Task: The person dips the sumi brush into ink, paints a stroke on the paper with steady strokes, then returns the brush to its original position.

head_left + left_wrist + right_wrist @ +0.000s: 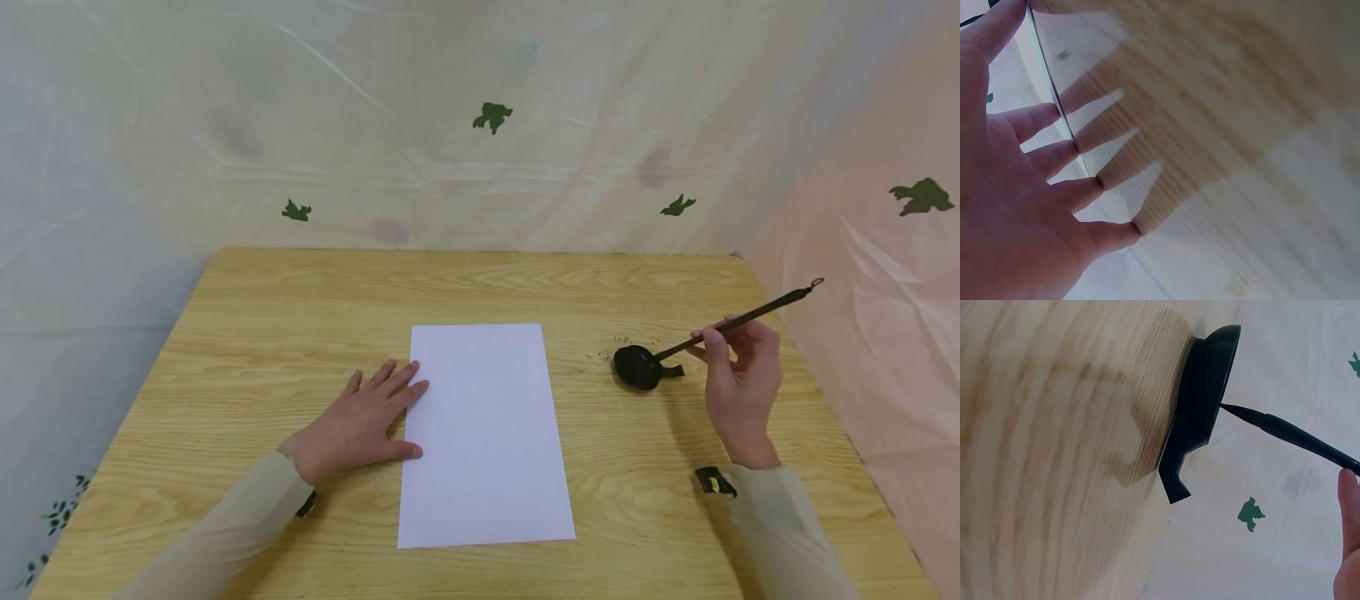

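A blank white sheet of paper (483,442) lies upright on the wooden table. My left hand (356,425) rests with spread fingers on the paper's left edge, its fingertips touching the sheet; the left wrist view shows the palm side of that hand (1029,181). In my right hand (738,379) I hold a dark ink brush (750,317) slantwise between thumb and fingers. The brush tip meets the rim of a small black ink dish (636,368) with a short handle. In the right wrist view the tip touches the dish's edge (1200,387).
The wooden table (300,300) reaches back to a pale cloth backdrop (390,108) with green leaf-like shapes. Small dark specks (603,357) lie around the ink dish. Dark straps with cameras (716,482) sit at my wrists.
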{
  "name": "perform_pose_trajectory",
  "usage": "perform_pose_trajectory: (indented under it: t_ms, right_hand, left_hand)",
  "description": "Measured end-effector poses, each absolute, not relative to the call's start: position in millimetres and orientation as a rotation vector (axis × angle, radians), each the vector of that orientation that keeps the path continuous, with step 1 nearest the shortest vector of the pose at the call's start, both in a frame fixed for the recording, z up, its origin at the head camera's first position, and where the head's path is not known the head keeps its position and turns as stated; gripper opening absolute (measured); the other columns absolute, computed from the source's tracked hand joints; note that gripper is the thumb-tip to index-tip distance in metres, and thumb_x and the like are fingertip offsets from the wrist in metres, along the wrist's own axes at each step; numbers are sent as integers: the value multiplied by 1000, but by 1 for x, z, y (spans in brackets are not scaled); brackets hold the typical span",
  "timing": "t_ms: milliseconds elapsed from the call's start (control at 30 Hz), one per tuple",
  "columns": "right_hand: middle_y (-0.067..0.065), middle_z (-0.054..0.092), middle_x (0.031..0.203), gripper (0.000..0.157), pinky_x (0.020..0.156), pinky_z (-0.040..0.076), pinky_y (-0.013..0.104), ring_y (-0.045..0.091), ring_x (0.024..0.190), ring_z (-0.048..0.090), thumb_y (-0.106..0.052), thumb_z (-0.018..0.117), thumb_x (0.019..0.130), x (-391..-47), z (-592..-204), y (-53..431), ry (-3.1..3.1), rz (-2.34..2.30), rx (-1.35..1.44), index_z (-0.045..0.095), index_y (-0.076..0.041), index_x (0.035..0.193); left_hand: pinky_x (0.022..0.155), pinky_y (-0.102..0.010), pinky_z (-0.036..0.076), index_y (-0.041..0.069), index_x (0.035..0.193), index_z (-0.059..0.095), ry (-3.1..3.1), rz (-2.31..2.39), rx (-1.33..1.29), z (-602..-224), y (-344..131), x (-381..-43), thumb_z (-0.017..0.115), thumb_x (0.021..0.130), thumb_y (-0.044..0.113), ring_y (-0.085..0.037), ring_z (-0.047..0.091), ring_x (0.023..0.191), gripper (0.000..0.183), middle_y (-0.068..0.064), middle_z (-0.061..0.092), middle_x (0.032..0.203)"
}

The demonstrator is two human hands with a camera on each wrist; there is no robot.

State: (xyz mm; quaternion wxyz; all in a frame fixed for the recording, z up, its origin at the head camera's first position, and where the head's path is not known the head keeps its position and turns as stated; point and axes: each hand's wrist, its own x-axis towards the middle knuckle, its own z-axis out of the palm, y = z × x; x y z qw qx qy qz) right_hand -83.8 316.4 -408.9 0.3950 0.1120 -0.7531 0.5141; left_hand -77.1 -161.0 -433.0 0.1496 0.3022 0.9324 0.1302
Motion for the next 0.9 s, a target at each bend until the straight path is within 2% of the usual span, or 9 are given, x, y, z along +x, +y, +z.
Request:
perform_pose_trajectory:
  t_ms: [233, 500, 733, 900]
  right_hand:
    - [-2, 63, 107, 30, 81, 58, 20, 13, 94, 70, 14, 54, 100, -84, -412, 318, -1918, 1342, 254, 43, 22, 127]
    - [1, 62, 107, 33, 80, 58, 19, 14, 94, 70, 11, 53, 102, -85, -413, 318, -1935, 1374, 234, 41, 24, 129]
    - [-4, 61, 105, 31, 80, 58, 20, 10, 95, 71, 11, 55, 101, -86, -415, 319, -1972, 1342, 192, 45, 17, 129]
    - [-4, 60, 106, 31, 80, 57, 17, 10, 94, 70, 11, 55, 101, -86, -415, 320, -1989, 1328, 191, 43, 21, 128]
  left_hand:
    - [115, -75, 17, 13, 162, 38, 2682, 384, 879, -433, -162, -77, 70, 92, 60, -42, 13, 157, 90, -12, 22, 171]
    - [116, -75, 16, 13, 162, 37, 2680, 395, 884, -433, -162, -77, 70, 92, 60, -41, 12, 157, 90, -12, 22, 171]
    - [115, -75, 18, 12, 161, 39, 2688, 387, 892, -433, -162, -77, 71, 92, 61, -42, 15, 156, 91, -13, 23, 170]
    - [115, -75, 18, 12, 161, 38, 2689, 382, 889, -433, -162, -77, 71, 91, 60, -43, 15, 156, 91, -13, 23, 170]
